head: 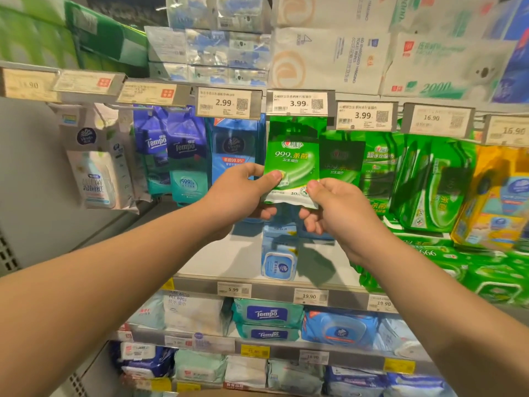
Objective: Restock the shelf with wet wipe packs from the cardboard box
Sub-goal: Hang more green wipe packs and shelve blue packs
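Left hand (237, 193) and right hand (332, 207) are both pinching the bottom edge of a green wet wipe pack (292, 170), thumbs in front, fingers curled behind; pack is hanging just under the 3.99 price tag (297, 103); looks light, soft, slick film, so I'd be gripping the sealed edges; cardboard box isn't showing.

Grey shop shelving (286, 289), price tags (297, 103), perhaps blurred

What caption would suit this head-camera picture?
Both hands, left and right, hold a green wet wipe pack up below the 3.99 price tag.
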